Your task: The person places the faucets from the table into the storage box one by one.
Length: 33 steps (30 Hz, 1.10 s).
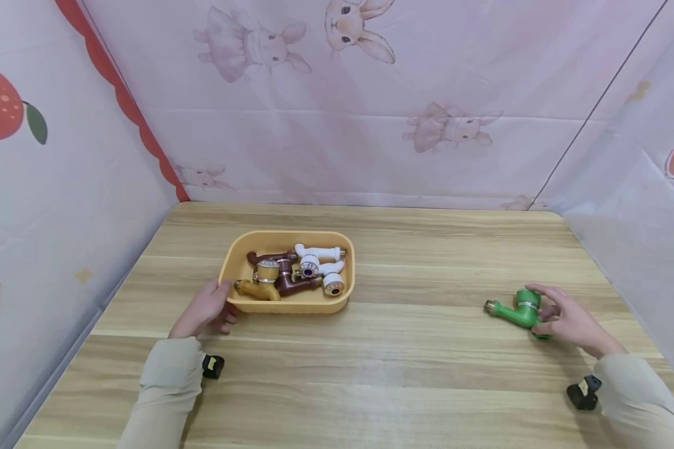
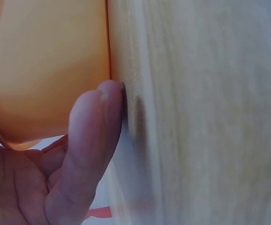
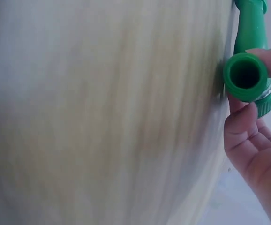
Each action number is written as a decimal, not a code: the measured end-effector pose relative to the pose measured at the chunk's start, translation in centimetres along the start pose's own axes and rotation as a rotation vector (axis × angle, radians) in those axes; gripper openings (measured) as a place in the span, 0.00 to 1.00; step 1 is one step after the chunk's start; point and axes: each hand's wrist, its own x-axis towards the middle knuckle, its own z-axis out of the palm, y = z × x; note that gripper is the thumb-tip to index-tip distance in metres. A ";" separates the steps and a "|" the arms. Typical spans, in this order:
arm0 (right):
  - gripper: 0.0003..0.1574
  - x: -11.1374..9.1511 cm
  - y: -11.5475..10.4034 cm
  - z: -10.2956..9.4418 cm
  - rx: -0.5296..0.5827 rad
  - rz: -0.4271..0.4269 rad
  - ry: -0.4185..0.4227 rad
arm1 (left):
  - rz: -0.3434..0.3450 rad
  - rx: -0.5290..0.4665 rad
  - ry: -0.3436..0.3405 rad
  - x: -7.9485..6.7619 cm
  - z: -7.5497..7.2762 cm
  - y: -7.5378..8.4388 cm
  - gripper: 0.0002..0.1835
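At the near left corner of a yellow plastic tray (image 1: 292,307), my left hand (image 1: 205,308) grips the wall, thumb at the rim and fingers outside and below. The left wrist view has those fingers (image 2: 86,136) close along the tray's outer wall (image 2: 51,61). Inside lie several plastic water taps: white ones (image 1: 320,252), maroon ones (image 1: 297,285) and a mustard one (image 1: 258,290). Far to the right, my right hand (image 1: 573,324) holds a green tap (image 1: 517,315) between thumb and fingers. Its round open end (image 3: 244,74) faces the right wrist camera.
Both hands work over a wood-grain table (image 1: 371,374). A pink curtain (image 1: 326,149) with rabbit prints hangs behind its back edge, and pale printed sheets stand along the left and right sides. A black wrist camera (image 1: 584,393) sits on the right sleeve.
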 end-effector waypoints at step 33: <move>0.50 0.3 -1.0 0.3 0.339 -0.076 0.013 | -0.006 0.007 0.004 0.0 -0.1 0.0 0.26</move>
